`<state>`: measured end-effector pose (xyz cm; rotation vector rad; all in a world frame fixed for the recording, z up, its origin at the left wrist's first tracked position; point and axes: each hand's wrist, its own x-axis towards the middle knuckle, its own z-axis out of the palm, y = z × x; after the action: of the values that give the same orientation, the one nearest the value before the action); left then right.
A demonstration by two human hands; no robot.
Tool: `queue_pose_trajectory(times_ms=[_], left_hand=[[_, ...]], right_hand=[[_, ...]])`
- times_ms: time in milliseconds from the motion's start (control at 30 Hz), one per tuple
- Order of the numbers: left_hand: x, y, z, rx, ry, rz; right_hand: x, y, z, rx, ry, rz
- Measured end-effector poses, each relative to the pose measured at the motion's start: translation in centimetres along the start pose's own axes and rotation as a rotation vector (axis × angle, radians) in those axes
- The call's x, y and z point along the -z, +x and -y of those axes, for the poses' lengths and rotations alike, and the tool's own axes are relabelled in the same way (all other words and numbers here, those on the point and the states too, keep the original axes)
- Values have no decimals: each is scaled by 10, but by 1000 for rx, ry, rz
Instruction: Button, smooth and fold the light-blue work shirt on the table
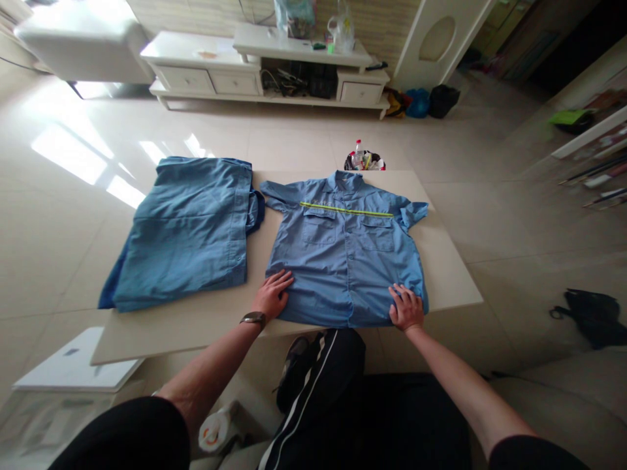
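A blue short-sleeved work shirt [345, 254] with a yellow stripe across the chest lies flat, front up, on a beige low table [450, 267]. My left hand [271, 295] rests flat on the shirt's lower left hem, fingers spread; a watch sits on that wrist. My right hand [405, 307] lies flat on the lower right hem, fingers stretched out. Neither hand holds anything.
A stack of blue garments [189, 228] lies on the table's left side, hanging over its edge. A small bin with bottles [364, 158] stands behind the table. A white TV cabinet [264, 72] lines the far wall. A black bag [592, 314] lies on the floor at right.
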<state>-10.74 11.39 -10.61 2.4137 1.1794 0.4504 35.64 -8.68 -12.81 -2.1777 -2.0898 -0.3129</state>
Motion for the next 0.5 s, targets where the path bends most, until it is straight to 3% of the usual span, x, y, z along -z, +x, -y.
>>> queue_pose_trajectory(times_ms=[500], left_hand=[[2,1,-2,0,-4,0]], right_hand=[[3,1,1,16,-5,-20]])
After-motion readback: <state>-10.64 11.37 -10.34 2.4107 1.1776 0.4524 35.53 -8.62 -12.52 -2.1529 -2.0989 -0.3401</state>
